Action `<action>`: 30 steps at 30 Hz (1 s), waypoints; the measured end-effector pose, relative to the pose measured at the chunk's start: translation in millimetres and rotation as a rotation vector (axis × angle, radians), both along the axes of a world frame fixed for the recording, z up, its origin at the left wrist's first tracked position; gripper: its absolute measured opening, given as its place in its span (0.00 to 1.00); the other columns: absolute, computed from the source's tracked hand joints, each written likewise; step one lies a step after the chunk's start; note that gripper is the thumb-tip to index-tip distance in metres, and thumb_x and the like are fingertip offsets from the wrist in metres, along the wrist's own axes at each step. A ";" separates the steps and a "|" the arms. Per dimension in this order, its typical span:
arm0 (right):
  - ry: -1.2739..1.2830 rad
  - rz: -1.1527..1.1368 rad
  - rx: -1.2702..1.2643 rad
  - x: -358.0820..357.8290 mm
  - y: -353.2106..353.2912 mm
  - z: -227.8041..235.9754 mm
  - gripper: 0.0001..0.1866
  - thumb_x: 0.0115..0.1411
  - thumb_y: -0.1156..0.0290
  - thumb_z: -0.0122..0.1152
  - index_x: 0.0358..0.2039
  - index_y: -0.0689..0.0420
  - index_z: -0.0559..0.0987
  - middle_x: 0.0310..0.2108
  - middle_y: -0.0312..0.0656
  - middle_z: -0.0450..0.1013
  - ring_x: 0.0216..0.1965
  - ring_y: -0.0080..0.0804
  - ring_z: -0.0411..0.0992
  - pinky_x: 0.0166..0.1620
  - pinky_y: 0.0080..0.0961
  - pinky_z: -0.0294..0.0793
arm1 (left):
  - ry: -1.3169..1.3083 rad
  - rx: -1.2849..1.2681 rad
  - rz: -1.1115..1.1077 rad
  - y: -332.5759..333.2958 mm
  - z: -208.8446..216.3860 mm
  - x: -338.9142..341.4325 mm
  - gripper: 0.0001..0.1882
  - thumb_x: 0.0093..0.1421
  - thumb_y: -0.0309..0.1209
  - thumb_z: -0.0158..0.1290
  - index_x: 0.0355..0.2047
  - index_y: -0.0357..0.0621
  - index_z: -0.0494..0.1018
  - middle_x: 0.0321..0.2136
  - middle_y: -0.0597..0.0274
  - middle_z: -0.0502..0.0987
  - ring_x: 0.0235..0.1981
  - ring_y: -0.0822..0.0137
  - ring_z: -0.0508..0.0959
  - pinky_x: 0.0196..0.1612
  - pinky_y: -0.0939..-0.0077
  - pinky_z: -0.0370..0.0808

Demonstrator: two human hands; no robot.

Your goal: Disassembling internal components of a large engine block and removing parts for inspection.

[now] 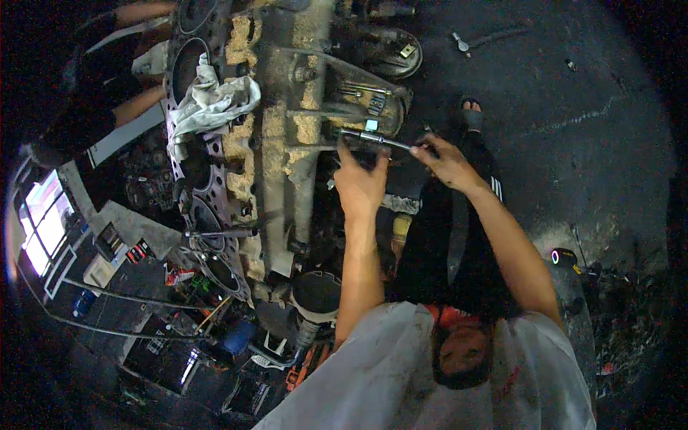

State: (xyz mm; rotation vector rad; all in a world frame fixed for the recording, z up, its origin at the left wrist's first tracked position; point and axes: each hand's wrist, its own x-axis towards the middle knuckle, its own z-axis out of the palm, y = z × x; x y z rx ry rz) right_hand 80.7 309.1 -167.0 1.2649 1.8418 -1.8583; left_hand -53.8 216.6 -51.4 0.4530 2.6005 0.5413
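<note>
A slim, shiny metal rod like a socket extension bar [371, 137] lies across between my hands, beside the side of a large engine block [276, 154]. My right hand [450, 165] is closed on its right end. My left hand [360, 185] has the index finger and thumb up at its left part, fingertips against the metal; the other fingers are partly hidden and blurred. Just above the bar sits a small pale blue-white piece [371, 125]. Several small metal parts [375, 104] and thin rods lie in the recessed engine part [390, 115] beyond.
A crumpled white rag [215, 100] drapes over the engine's left face, where a metal bar [222, 233] also lies. Another person's arm [140, 104] reaches in at upper left. A wrench-like tool [459, 41] is on the dark floor. Tools and a blue container [235, 335] crowd the lower left.
</note>
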 end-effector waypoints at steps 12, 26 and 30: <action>0.200 0.062 0.257 46.2 -4.7 22.1 0.18 0.59 0.63 0.51 0.45 0.61 0.69 0.41 0.53 0.70 0.45 0.45 0.68 0.46 0.32 0.66 | -0.106 -0.206 0.001 17.2 -17.9 -15.2 0.43 0.48 0.47 0.56 0.54 0.28 0.54 0.37 0.32 0.72 0.43 0.42 0.72 0.44 0.60 0.70; -0.084 -0.519 -0.072 156.9 -21.8 1.7 0.20 0.58 0.63 0.54 0.48 0.59 0.67 0.27 0.31 0.64 0.24 0.16 0.60 0.27 0.14 0.61 | -0.132 0.188 -0.141 51.9 -13.0 -22.2 0.37 0.50 0.37 0.56 0.56 0.34 0.54 0.35 0.41 0.75 0.37 0.48 0.76 0.40 0.65 0.71; -0.145 -0.593 -0.009 149.8 -22.7 5.2 0.15 0.59 0.62 0.54 0.42 0.58 0.68 0.26 0.31 0.64 0.23 0.16 0.59 0.25 0.14 0.59 | -0.124 0.037 -0.153 67.1 -29.5 -30.3 0.47 0.48 0.42 0.56 0.57 0.24 0.45 0.41 0.28 0.69 0.46 0.40 0.70 0.50 0.64 0.66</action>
